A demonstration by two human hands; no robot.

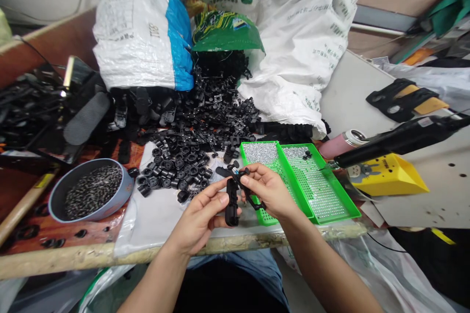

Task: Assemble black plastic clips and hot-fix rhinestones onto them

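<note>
Black plastic part (231, 208) held in left hand (196, 222); right hand (269, 191) pinches thin strip (250, 194).

Left hand (196, 220) and right hand (267, 190) raised close together at mid-frame, both curled in pinch grips, forearms (325, 266) converging from lower frame edge.

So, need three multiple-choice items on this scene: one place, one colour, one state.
1. Where is the grey bowl relative to the hands?
A) right of them
B) left of them
C) held in one hand

2. What colour is the flask?
A) blue
B) green
C) pink

3. What are the left hand and right hand doing?
A) both holding black plastic parts
B) both empty
C) both gripping the flask

1 B: the bowl stands left of both hands.
2 C: its body shows pink.
3 A: both hands' fingers are on the black parts.
</note>
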